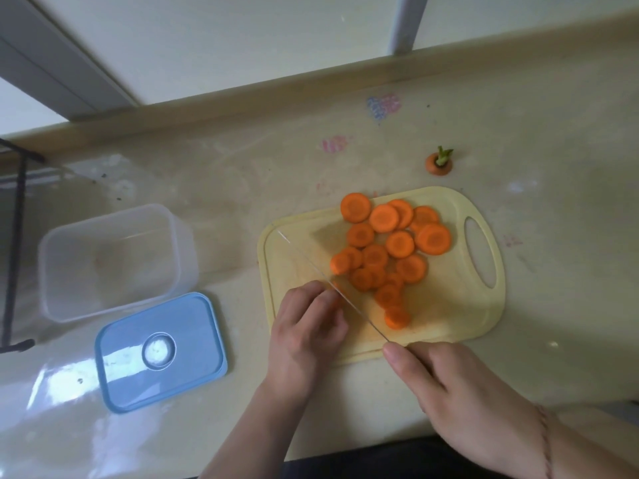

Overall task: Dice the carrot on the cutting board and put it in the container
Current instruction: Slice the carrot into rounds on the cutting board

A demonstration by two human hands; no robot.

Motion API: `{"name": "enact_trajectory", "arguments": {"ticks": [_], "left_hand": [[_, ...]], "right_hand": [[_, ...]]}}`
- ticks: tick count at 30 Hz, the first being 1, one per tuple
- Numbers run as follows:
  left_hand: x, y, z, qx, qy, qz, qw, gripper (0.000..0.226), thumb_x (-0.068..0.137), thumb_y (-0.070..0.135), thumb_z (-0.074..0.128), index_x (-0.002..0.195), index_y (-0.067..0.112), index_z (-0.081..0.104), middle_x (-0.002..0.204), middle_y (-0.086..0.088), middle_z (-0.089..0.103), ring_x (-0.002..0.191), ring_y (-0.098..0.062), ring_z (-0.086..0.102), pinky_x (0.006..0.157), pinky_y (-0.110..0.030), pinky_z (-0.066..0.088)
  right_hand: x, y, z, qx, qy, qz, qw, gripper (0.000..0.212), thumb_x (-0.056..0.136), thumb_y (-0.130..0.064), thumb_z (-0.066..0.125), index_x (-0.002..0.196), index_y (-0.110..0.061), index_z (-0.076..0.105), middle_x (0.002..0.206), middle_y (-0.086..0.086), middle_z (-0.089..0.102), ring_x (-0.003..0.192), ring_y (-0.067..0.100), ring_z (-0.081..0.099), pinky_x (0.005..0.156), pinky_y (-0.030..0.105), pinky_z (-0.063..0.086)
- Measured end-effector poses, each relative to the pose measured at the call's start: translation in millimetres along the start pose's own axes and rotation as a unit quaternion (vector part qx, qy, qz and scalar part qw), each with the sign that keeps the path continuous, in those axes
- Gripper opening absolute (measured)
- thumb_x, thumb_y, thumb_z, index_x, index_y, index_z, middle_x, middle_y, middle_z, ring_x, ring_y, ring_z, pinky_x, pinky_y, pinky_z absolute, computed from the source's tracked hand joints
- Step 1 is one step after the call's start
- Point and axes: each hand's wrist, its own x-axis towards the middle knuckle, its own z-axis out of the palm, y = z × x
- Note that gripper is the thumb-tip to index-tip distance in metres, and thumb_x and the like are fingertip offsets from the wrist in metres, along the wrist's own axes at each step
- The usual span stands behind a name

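Head view: carrot slices (387,250) spread on yellow cutting board (449,305). Right hand (460,399) gripping knife (332,285), blade across board. Left hand (304,337) curled beside blade, maybe on a carrot piece; hard to tell. Container (114,261) open, left, well apart; blue lid (159,350) just beside.

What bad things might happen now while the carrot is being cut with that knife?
The left hand has its fingers pressed right beside the knife blade, so a slip might nick a fingertip. The carrot slices are round and piled loosely, so some may roll off the cutting board. The container sits apart from the board, so pieces may drop on the way.
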Motion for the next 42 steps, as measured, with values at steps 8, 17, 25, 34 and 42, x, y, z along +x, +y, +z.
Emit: {"name": "enact_trajectory", "arguments": {"ticks": [8,17,25,34,42], "left_hand": [[-1,1,-4,0.002,-0.029,0.009,1.0,0.018,0.084,0.003,0.079,0.101,0.005,0.077,0.107,-0.005,0.069,0.092,-0.02,0.066,0.083,-0.03,0.054],[-5,3,-3,0.013,0.006,-0.012,1.0,0.025,0.082,0.002,0.075,0.107,0.005,0.071,0.109,-0.005,0.065,0.093,-0.024,0.066,0.082,-0.033,0.055],[-4,4,-4,-0.005,0.007,-0.011,1.0,0.041,0.078,0.0,0.081,0.113,0.015,0.066,0.116,0.005,0.062,0.093,-0.017,0.064,0.083,-0.027,0.053],[-2,1,-6,-0.001,-0.005,-0.014,1.0,0.029,0.077,-0.002,0.079,0.104,0.007,0.072,0.115,0.002,0.065,0.094,-0.019,0.066,0.084,-0.028,0.054],[-1,2,-4,0.034,-0.017,-0.023,0.999,0.023,0.082,0.014,0.071,0.104,0.011,0.066,0.11,-0.006,0.066,0.101,-0.029,0.061,0.09,-0.041,0.047]], "right_hand": [[38,-11,4,0.006,-0.022,0.007,1.0,0.066,0.079,-0.071,0.022,0.057,-0.013,0.044,0.048,0.004,0.045,0.048,0.014,0.041,0.058,0.035,0.036],[22,-13,3,0.019,-0.002,0.0,1.0,0.066,0.08,-0.071,0.027,0.056,-0.013,0.047,0.053,0.012,0.056,0.049,0.019,0.05,0.06,0.037,0.041],[3,4,6,-0.006,0.003,-0.027,1.0,0.068,0.086,-0.076,0.025,0.064,-0.015,0.044,0.062,0.009,0.051,0.058,0.016,0.047,0.065,0.04,0.043],[31,1,11,-0.026,-0.015,-0.02,0.999,0.075,0.077,-0.077,0.02,0.063,-0.01,0.052,0.054,0.005,0.056,0.056,0.018,0.053,0.058,0.031,0.037],[29,2,13,-0.02,-0.005,-0.025,0.999,0.069,0.08,-0.074,0.024,0.06,-0.013,0.049,0.05,0.004,0.051,0.053,0.017,0.051,0.056,0.031,0.036]]}}
